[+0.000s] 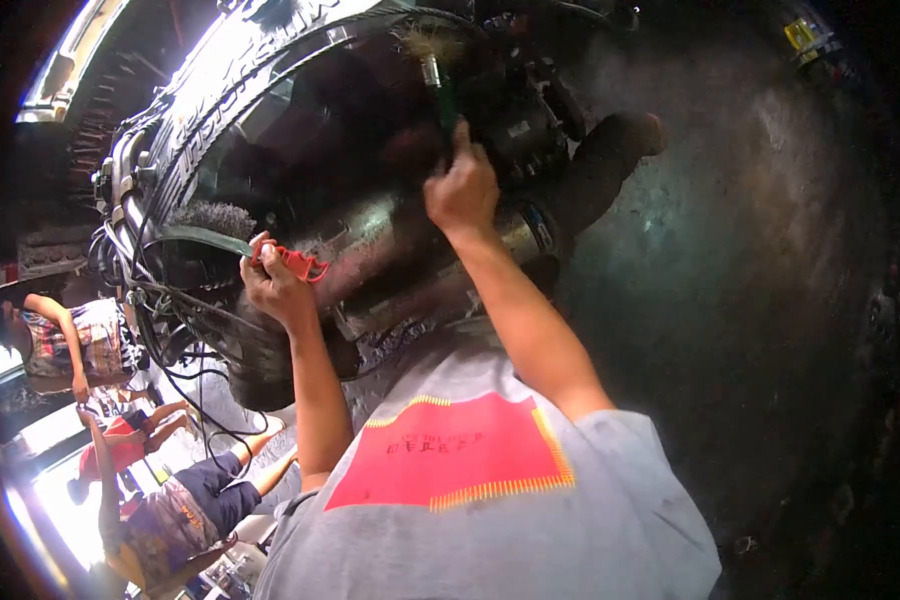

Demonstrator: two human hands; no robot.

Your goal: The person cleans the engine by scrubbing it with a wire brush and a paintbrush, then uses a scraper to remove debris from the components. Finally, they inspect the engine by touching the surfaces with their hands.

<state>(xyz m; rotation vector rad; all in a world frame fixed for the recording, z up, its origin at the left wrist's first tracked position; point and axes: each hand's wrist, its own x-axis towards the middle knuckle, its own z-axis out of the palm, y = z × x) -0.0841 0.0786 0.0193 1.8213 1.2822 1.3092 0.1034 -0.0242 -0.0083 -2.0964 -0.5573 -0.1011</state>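
The light grey fabric short-sleeved T-shirt point(370, 545) carries a red four-sided panel point(370, 480), partly edged with yellow stitch-like strokes point(502, 492), and small dark lettering point(435, 445). Left hand point(278, 288) and right hand point(464, 192) are bare.

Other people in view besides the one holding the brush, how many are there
3, all toward the lower left: a person in a patterned top, below them a person in red, and lowest a person in dark shorts. Others may be hidden.

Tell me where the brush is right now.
In the head view, the brush is near the top centre, held in the right hand, its bristles by the dark machinery.
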